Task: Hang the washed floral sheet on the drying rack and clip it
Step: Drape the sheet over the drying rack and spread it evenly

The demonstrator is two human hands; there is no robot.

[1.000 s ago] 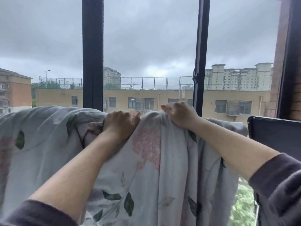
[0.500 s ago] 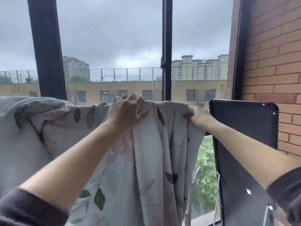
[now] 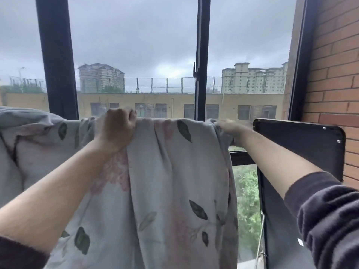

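Your left hand (image 3: 114,129) is clenched on the floral sheet (image 3: 174,171), your right hand (image 3: 232,131) is too blurry to call, so tug the right edge sideways till the folds flatten.

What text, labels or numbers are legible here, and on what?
None legible.
The floral sheet: leaf and flower print only, no lettering.
The black panel: a small white patch low on it, too small to tell if it carries text.
The buildings outside: no readable signs.
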